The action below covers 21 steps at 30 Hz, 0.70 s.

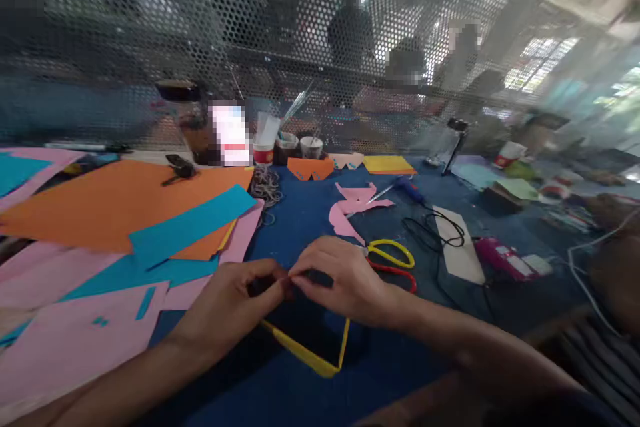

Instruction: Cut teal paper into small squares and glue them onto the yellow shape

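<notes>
Both my hands meet over the blue table (300, 213). My left hand (227, 307) and my right hand (340, 277) are closed in a pinch on a folded yellow paper strip (320, 360). The strip hangs below them in a V shape, its point toward me. A small dark piece shows between my fingertips; I cannot make out what it is. Yellow-handled scissors (393, 255) and red-handled scissors (397, 273) lie just to the right of my right hand.
Orange (100, 203), teal (190, 223) and pink (75, 340) paper sheets cover the left side. Pink paper cut-outs (353, 207), a black cable (440, 230), a white strip (463, 253), paper cups (263, 153) and rubber bands (265, 187) lie further back. A perforated metal screen stands behind.
</notes>
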Each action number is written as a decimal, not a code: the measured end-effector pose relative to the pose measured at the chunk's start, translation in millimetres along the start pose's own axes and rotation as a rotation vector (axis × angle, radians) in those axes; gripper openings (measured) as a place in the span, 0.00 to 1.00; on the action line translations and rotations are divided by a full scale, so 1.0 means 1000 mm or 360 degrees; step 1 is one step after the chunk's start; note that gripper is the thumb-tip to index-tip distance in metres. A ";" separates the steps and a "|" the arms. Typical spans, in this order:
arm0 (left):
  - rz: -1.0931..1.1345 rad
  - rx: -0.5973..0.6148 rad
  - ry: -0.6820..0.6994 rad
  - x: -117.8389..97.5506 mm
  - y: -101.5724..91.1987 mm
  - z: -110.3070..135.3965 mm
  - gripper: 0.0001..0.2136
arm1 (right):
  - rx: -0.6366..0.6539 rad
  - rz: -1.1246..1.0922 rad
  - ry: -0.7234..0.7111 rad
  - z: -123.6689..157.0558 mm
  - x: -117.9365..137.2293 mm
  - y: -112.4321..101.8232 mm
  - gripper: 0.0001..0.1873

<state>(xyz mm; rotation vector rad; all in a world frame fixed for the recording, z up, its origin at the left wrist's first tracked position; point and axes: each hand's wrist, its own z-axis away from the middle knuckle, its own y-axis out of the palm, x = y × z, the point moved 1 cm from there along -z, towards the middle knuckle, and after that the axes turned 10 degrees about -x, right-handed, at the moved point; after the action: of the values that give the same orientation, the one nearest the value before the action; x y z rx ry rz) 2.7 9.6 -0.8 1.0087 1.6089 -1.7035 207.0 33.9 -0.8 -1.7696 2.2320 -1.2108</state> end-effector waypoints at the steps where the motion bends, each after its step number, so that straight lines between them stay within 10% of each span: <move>1: 0.0017 -0.0006 -0.0004 0.001 0.000 0.000 0.12 | 0.0006 0.0020 -0.0012 0.000 0.000 0.000 0.02; 21: 0.0303 0.0214 -0.0107 0.002 -0.004 -0.004 0.18 | 0.0097 0.0180 -0.0313 -0.002 0.000 -0.012 0.06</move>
<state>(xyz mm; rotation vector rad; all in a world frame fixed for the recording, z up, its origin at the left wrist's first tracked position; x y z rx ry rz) -1.1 14.4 -0.3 1.1190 1.3257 -1.7134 215.9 34.4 7.7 -1.6375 2.1287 -1.0233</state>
